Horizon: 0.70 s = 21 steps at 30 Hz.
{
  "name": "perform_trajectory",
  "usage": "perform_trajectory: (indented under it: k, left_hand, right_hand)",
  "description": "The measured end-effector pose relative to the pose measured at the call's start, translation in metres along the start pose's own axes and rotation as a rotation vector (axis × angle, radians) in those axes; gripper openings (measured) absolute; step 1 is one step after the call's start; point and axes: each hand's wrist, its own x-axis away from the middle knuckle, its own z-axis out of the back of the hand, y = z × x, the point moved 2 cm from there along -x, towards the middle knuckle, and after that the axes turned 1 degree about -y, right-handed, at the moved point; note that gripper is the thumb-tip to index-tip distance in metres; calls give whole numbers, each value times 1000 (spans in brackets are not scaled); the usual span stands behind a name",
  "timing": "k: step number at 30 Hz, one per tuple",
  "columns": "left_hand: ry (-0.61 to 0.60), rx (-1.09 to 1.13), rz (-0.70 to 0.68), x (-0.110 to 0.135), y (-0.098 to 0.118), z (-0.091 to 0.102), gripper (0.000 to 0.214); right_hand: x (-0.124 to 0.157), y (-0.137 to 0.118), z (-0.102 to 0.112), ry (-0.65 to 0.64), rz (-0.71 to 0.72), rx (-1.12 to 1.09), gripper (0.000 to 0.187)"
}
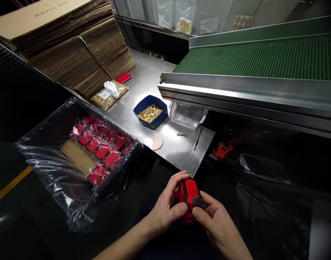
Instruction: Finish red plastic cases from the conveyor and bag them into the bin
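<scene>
A red and black plastic device [191, 189], its exact kind unclear, is held between both hands just off the near corner of the metal table [178, 153]. My left hand [168, 202] wraps its left side, with the thumb on the near end and fingers over the top. My right hand [215, 216] grips the right side, thumb pressed near its lower end; the other right fingers are partly hidden behind it. Beyond them on the table lie a pen-like tool [198, 139], a small metal piece [181, 134] and a pale round disc [157, 141].
A blue bin [165, 112] of small gold-coloured parts sits mid-table, beside a clear tray [187, 116]. At left, a plastic-lined crate [70, 202] holds several red pieces [101, 150]. Stacked cardboard [81, 54] stands behind. A green conveyor [262, 59] slopes across the right.
</scene>
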Motion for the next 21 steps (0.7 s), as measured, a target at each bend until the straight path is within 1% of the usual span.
perform_trajectory:
  k: [4, 6, 7, 9, 11, 13, 14, 15, 16, 17, 18, 19, 20, 21]
  left_hand:
    - [103, 60, 49, -4, 0, -10, 48]
    - [179, 68, 89, -8, -3, -14, 34]
    - [212, 84, 123, -10, -5, -14, 31]
    - [246, 132, 187, -12, -9, -13, 37]
    - [217, 122, 185, -11, -11, -6, 47]
    - [103, 34, 114, -6, -8, 3, 55]
    - [22, -43, 73, -3, -7, 7, 64]
    - [-55, -140, 37, 0, -5, 11, 81]
    - [-106, -249, 9, 2, -3, 14, 98]
    - [-119, -360, -2, 4, -3, 17, 109]
    - [-94, -462, 6, 5, -3, 18, 110]
    - [-44, -535, 29, 5, -4, 20, 105]
    - [14, -557, 68, 4, -6, 20, 94]
    - [50, -522, 123, 4, -9, 20, 84]
  right_hand:
    - [0, -4, -6, 73, -2, 133, 42]
    - [-1, -4, -9, 86, -2, 162, 43]
    - [-1, -3, -9, 89, -3, 157, 44]
    - [-2, 0, -9, 83, -12, 122, 46]
    - [-4, 3, -7, 81, -15, 72, 48]
    - [-6, 2, -3, 79, -17, 25, 47]
    - [-7, 1, -1, 73, -25, -5, 46]
    - [-8, 0, 2, 60, -43, -43, 45]
    - [-9, -2, 4, 44, -68, -81, 43]
    - [-10, -5, 7, 22, -93, -110, 42]
    - [-11, -7, 9, -3, -106, -118, 42]
    - [-12, -9, 12, -21, -107, -90, 43]
    - [-13, -11, 15, -35, -91, -22, 45]
    - [-14, -12, 17, -45, -64, 77, 46]
